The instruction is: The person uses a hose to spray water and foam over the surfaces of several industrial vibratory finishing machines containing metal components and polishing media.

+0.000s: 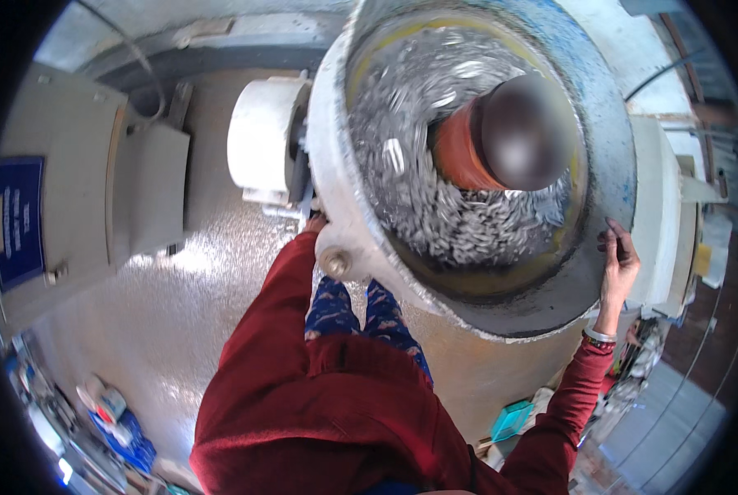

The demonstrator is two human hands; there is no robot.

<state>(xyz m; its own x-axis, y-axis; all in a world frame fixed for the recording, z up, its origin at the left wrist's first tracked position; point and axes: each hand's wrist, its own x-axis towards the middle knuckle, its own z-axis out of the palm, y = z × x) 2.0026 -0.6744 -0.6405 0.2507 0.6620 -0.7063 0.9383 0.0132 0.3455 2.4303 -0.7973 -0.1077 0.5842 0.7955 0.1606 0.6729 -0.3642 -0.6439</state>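
In front of me stands a large round metal tub [328,165] with a wide, worn grey rim. Many small shiny metal pieces [468,223], blurred by motion, fill the ring inside it. An orange column [465,147] with a dark, blurred top rises from its middle. My right hand [621,257] is at the right of the rim, loosely bent fingers apart, fingertips over the rim; it appears to hold nothing. Beside the tub's left side is my left hand [315,223], low by a white cylindrical housing [257,140]. Its fingers are mostly hidden by the tub.
A round bolt [334,262] sits on the tub's near left flange. Grey cabinets [72,165] stand on the left. The floor [171,330] looks wet and shiny. A blue bag or cloth [130,441] lies lower left; a teal basket [512,421] is lower right.
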